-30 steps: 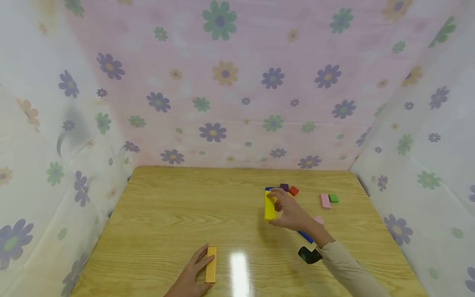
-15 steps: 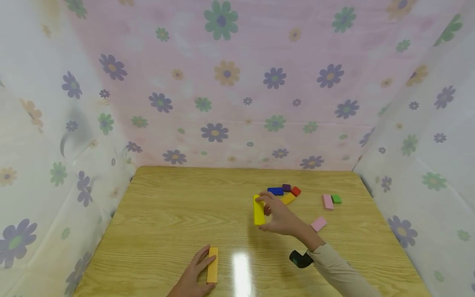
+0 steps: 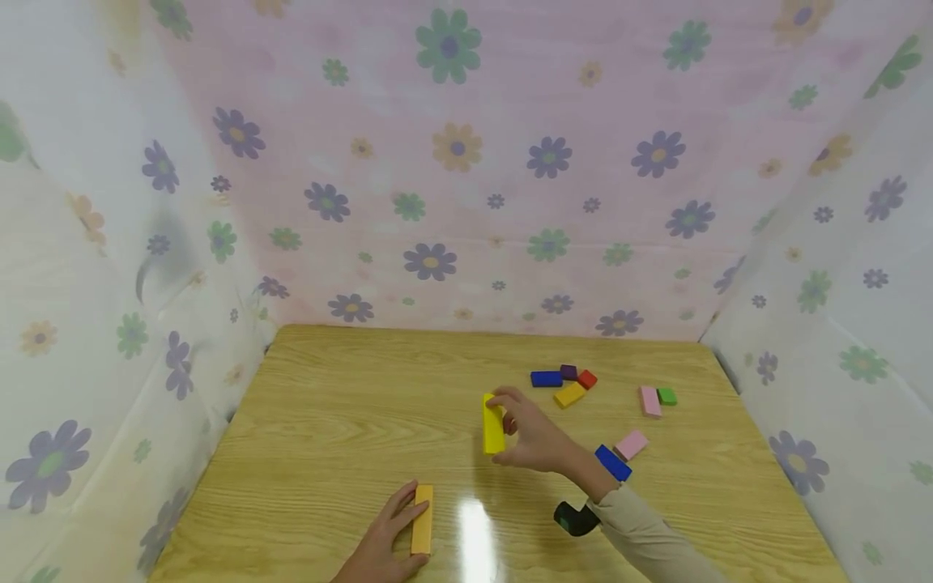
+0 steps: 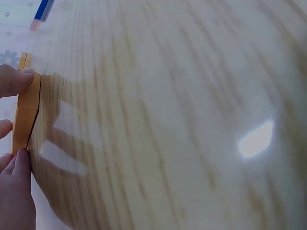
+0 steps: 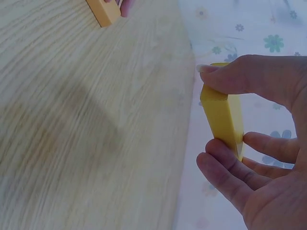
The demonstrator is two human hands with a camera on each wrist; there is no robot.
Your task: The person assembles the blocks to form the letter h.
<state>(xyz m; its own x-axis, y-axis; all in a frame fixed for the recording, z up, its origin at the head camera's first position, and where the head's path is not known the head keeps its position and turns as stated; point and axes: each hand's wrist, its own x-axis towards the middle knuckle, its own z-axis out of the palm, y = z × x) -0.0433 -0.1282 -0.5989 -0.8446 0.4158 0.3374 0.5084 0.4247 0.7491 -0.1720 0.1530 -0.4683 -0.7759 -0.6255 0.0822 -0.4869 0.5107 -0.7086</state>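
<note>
Near the table's front edge, my left hand point(image 3: 385, 536) holds a long orange block point(image 3: 422, 522) lying on the wood, thumb at its near end and fingers at its far end and along its side. The same orange block point(image 4: 27, 112) shows at the left of the left wrist view. My right hand point(image 3: 538, 437) pinches a bright yellow block point(image 3: 493, 425) by its two ends, above the table's middle. In the right wrist view, the thumb presses one end of the yellow block point(image 5: 221, 112), with curled fingers at the other.
Toward the back right of the table point(image 3: 350, 389) lie a blue block point(image 3: 547, 379), a purple block point(image 3: 568, 372), a red block point(image 3: 587, 378) and a yellow-orange block point(image 3: 570, 394). Farther right are pink blocks point(image 3: 650, 402), a green block point(image 3: 666, 396) and another blue block point(image 3: 613, 463).
My right hand has moved left and toward me with the yellow block, uncovering the blocks behind it. My left hand stays at the orange block. The head view has shifted slightly.
</note>
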